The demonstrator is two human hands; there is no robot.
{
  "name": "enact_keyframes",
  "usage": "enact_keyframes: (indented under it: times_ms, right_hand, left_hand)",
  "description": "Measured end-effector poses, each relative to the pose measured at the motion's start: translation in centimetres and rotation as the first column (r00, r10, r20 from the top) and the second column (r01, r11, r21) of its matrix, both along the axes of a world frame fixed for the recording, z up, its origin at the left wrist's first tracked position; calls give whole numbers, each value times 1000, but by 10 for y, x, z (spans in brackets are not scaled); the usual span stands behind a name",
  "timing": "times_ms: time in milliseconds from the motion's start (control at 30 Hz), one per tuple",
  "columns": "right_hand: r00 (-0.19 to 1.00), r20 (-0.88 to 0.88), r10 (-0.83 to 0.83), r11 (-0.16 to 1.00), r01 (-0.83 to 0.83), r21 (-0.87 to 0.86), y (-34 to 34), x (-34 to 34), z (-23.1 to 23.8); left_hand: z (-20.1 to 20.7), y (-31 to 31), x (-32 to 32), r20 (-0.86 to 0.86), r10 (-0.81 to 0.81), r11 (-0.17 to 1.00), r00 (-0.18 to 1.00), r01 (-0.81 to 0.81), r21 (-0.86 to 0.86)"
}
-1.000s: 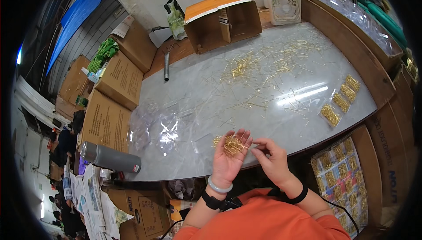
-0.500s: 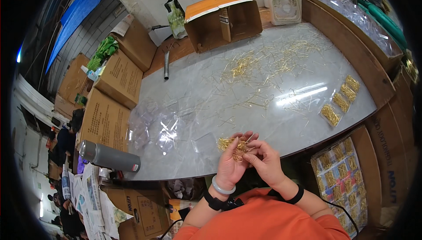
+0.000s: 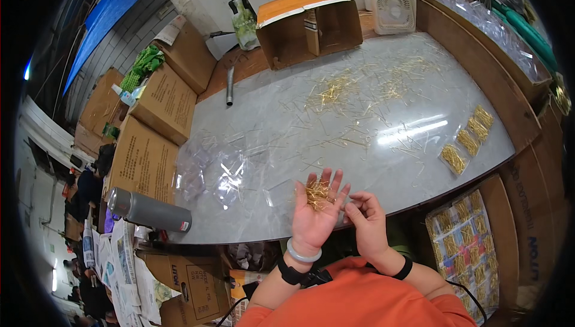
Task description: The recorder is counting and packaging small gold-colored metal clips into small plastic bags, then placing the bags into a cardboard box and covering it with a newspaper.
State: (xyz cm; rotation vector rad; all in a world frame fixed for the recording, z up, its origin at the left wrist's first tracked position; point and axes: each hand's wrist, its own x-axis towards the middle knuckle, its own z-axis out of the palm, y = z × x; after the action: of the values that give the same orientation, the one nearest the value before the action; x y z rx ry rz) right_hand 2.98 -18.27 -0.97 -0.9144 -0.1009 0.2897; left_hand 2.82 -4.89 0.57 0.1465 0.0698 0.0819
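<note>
A: Start close for me. What writing reaches my feed?

B: I see dark print and a boxed label on the carton at the lower edge, left of centre. Beyond it, a small red-and-white sticker marks the grey bottle, and rows of dark characters run over the brown boxes at left. Large lettering covers the cardboard panel at far right.

A: And the hands?

B: At lower centre I have the left hand palm up, fingers spread and slightly cupped, with a loose bundle of gold wire pieces lying across palm and fingers. The right hand is just beside it, fingers curled and thumb close to them; I cannot tell whether it pinches anything.

A: What's around them?

B: Clear plastic sleeves lie on the grey tabletop, left of the hands. Filled packets line its right edge, above a tray of more packets at lower right. Farther up, a scattered gold heap crowds the middle. At the back I see a metal tube, an open orange-topped box and a white fan.
</note>
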Motion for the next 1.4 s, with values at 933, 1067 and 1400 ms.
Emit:
enact_keyframes:
  times_ms: [933,1067,1400]
  right_hand:
    - [833,535,139,727,281,-626,8,29,14]
    - [907,378,188,804,79,-589,10,30,13]
    - [968,143,207,905,-134,-403,8,20,13]
  left_hand:
    - [1,14,-2,18,111,980,994,-112,162]
    - [0,13,-7,74,78,965,994,-94,244]
    - [0,13,-4,56,76,936,996,-90,339]
